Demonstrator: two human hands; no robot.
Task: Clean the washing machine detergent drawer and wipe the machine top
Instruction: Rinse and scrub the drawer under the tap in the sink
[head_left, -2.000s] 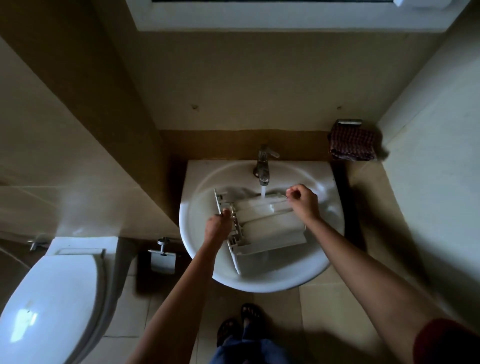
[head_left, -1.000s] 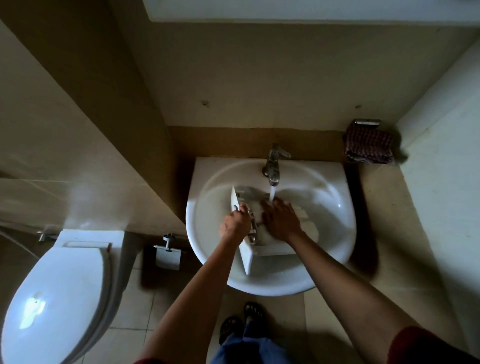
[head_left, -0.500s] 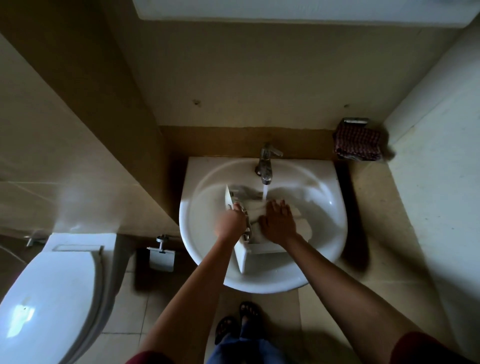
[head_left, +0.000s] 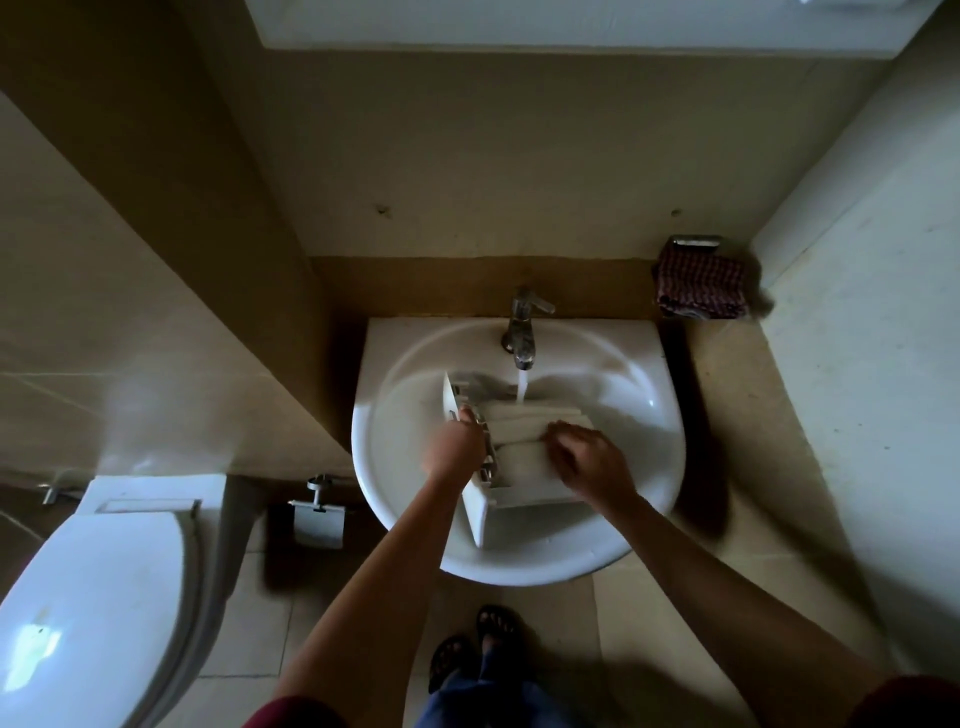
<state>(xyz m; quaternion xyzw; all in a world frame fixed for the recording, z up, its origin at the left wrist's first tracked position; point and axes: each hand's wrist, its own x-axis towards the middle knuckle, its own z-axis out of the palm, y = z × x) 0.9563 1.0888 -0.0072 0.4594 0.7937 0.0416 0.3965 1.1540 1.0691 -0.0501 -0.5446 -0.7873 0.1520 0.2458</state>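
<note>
Drawer (head_left: 522, 422) under tap (head_left: 521, 332): light stiff plastic, wet, prob. slippery. L grip (head_left: 454, 446) clamped on front-panel end, best hold; R grip (head_left: 592, 461) unclenched, rubbing compartments.

Arms extended forward, left hand (head_left: 454, 446) grips the drawer (head_left: 521, 465), right hand (head_left: 592, 461) lies palm-down on it, fingers loosely bent.

Detergent drawer (head_left: 522, 486): one. Hands: two, the left hand (head_left: 453, 447) and the right hand (head_left: 587, 460). Washbasin (head_left: 519, 569): one. Tap (head_left: 521, 327): one, with one stream of water. Toilet (head_left: 93, 597): one. Toilet-paper holder (head_left: 317, 514): one. Checked cloth (head_left: 701, 283): one. Sandalled feet (head_left: 451, 660): two.
</note>
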